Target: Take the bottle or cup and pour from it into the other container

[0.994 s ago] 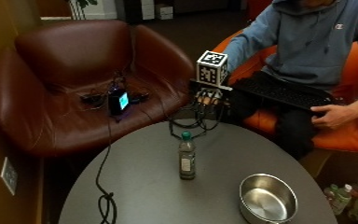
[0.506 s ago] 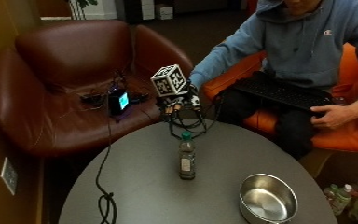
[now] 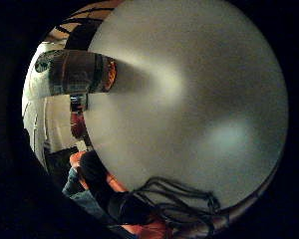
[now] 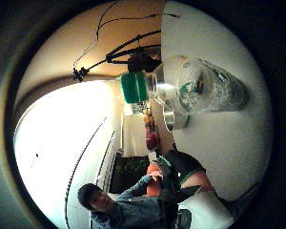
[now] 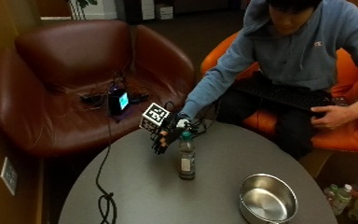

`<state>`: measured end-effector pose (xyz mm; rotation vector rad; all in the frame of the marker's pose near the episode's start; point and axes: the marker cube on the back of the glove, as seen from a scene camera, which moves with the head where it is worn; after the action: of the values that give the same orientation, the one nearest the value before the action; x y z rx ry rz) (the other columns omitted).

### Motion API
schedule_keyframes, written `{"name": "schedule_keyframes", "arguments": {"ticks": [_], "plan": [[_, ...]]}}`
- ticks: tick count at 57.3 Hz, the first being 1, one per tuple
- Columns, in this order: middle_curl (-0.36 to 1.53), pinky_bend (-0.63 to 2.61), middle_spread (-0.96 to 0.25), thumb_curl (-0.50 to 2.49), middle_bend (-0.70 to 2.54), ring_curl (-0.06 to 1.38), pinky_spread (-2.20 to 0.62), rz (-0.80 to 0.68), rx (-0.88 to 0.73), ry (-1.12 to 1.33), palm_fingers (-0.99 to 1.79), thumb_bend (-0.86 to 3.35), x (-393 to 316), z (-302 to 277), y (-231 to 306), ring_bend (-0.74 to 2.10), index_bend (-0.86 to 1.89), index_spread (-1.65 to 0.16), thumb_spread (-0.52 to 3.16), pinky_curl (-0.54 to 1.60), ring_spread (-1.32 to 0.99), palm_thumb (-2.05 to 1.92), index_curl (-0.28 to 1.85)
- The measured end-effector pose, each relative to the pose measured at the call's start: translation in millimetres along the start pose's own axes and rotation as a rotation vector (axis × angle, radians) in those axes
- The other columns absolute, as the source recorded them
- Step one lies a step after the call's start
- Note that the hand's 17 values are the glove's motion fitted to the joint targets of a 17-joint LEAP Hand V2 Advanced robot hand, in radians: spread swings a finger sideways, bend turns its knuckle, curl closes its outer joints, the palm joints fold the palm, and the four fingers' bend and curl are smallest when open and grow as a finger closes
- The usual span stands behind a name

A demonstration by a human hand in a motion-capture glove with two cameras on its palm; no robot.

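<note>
On the round grey worktop (image 5: 229, 154), near its middle: clear bottle (image 5: 186, 158), upright, long axis vertical, green cap (image 5: 186, 136) pointing up, label around the body. Well apart from it, near the worktop's edge: steel bowl (image 5: 268, 198), mouth up. Just beside the bottle's neck, on the side of the brown armchair (image 5: 73, 79): gloved right hand (image 5: 167, 135), fingers (image 5: 159, 144) straight and slightly spread, pointing down, curled round nothing. Close to the palm in both palm views: bottle side-on, standing on the worktop.
</note>
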<state>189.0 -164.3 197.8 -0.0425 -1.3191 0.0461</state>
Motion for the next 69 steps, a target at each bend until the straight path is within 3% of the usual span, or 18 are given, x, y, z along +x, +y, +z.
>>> {"name": "schedule_keyframes", "arguments": {"ticks": [3,21,29,30,35,46,69], "plan": [[0.28,0.6,-0.18,0.36,0.17,0.31,0.14,-0.092,-0.017,-0.058,-0.11,-0.04,1,7,-9,0.42,0.07,-0.45,0.81,0.39,-0.13,0.62,0.11],[0.27,0.57,-0.16,0.38,0.18,0.3,0.15,-0.172,-0.093,-0.156,-0.06,0.01,-16,49,-50,0.4,0.11,-0.46,0.78,0.37,-0.11,0.74,0.1],[0.31,0.48,-0.11,0.42,0.27,0.3,0.18,-0.217,-0.065,-0.163,0.25,0.0,-30,59,-68,0.48,0.16,-0.44,0.77,0.32,-0.1,0.86,0.14],[0.33,0.45,-0.11,0.42,0.35,0.32,0.16,-0.221,-0.06,-0.162,0.43,0.0,-32,61,-70,0.52,0.17,-0.43,0.76,0.32,-0.11,0.87,0.15],[0.39,0.3,-0.11,0.47,0.53,0.3,0.12,-0.232,-0.044,-0.154,0.76,0.01,-38,66,-77,0.5,0.2,-0.39,0.73,0.27,-0.14,0.95,0.19],[0.41,0.22,-0.12,0.57,0.44,0.35,-0.02,-0.218,-0.044,-0.133,0.99,-0.02,-45,78,-77,0.49,0.2,-0.3,0.48,0.3,-0.2,1.03,0.31],[0.46,0.29,-0.11,0.67,0.35,0.4,-0.19,-0.216,-0.063,0.291,1.1,-0.03,-115,100,-50,0.4,0.13,-0.26,0.24,0.36,-0.22,1.04,0.35]]}}
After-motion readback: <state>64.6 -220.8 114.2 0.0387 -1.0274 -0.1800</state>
